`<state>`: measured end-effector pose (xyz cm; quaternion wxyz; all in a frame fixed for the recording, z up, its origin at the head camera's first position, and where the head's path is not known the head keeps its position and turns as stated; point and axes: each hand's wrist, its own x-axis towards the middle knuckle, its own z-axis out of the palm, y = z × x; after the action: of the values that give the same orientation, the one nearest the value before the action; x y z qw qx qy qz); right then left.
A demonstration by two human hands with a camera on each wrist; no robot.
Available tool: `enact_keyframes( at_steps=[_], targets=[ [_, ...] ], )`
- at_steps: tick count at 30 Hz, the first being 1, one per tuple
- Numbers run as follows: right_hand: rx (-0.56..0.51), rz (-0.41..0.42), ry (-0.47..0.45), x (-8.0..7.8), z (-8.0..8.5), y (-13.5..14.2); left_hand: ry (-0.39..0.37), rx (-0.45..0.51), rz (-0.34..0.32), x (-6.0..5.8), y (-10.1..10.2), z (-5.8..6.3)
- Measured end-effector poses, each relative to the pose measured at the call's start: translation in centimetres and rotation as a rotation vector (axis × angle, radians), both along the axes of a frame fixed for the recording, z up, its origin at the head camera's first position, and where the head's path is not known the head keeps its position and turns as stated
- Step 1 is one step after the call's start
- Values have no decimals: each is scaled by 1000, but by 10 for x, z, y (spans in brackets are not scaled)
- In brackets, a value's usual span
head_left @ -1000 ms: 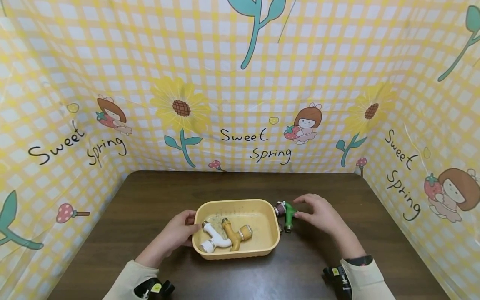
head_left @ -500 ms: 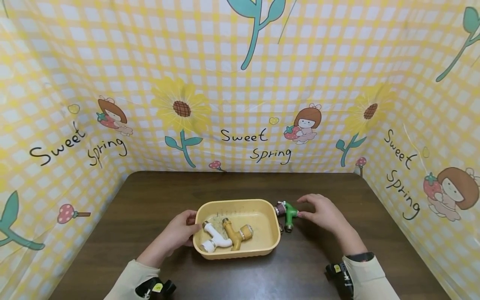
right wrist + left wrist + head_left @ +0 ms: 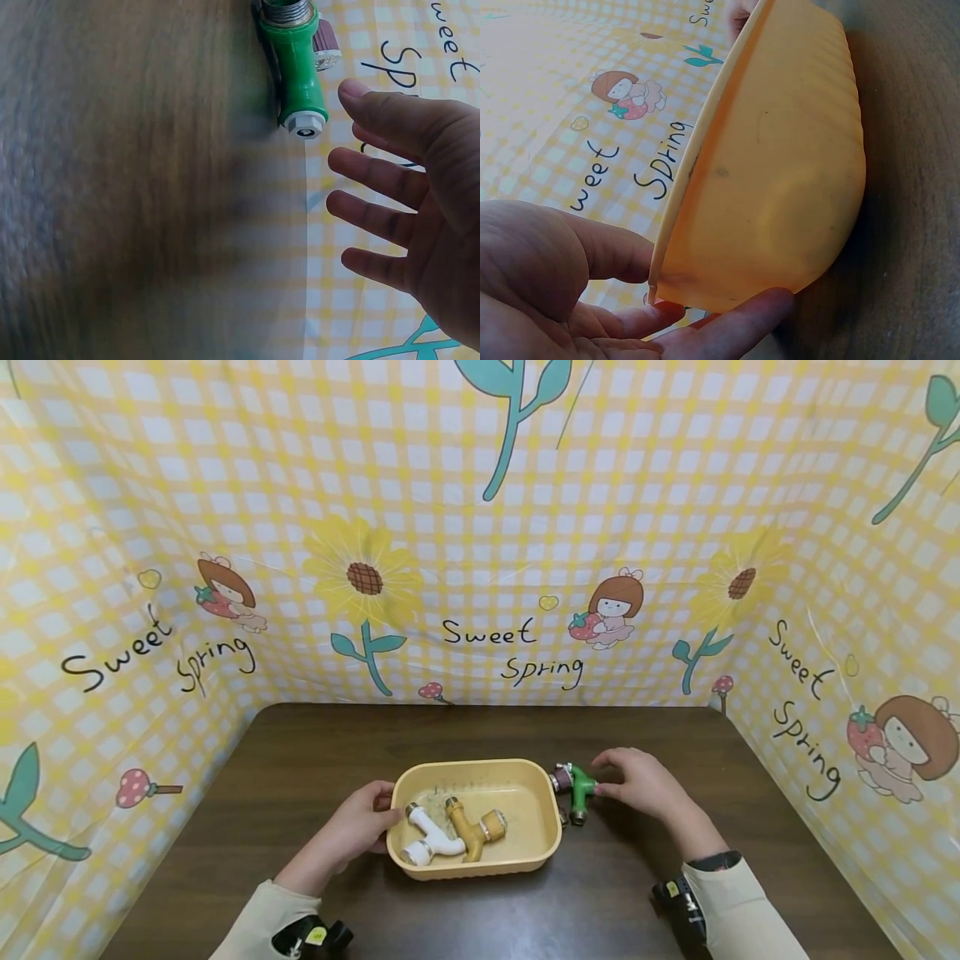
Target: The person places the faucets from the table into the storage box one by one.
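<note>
While the left hand (image 3: 352,831) pinches the yellow basin (image 3: 546,822), the right hand (image 3: 641,785), fingers spread, nears a green faucet (image 3: 578,792) at 3 o'clock, under the "Sweet Spring" backdrop (image 3: 487,527).

We see a dark brown wooden bench (image 3: 315,752) closed in on three sides by a backdrop (image 3: 480,527) of yellow and white checks. The sheet stands at the far edge of the bench and folds forward along its left and right sides. Printed on it are sunflowers (image 3: 363,578), teal stems and leaves, small mushrooms, cartoon girls with strawberries (image 3: 611,606), little hearts and the words "Sweet Spring" (image 3: 513,647) in black script. The light is even and soft, with faint sheen on the sheet's creases.
</note>
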<state>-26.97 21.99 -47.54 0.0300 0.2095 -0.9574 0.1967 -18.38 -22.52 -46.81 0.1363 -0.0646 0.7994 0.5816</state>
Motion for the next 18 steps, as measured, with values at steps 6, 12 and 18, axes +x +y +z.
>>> enact_keyframes(
  at_steps=[6, 12, 18],
  targets=[
    [18, -16, -24, -1, -2, -3, -1, -6, 2, 0, 0, -1],
    [35, -16, -43, -1, -4, -5, 1, -7, 3, 0, 0, 0],
    [46, -17, -34, -4, -8, -6, 5, -8, 7, 0, 0, -1]
  ],
)
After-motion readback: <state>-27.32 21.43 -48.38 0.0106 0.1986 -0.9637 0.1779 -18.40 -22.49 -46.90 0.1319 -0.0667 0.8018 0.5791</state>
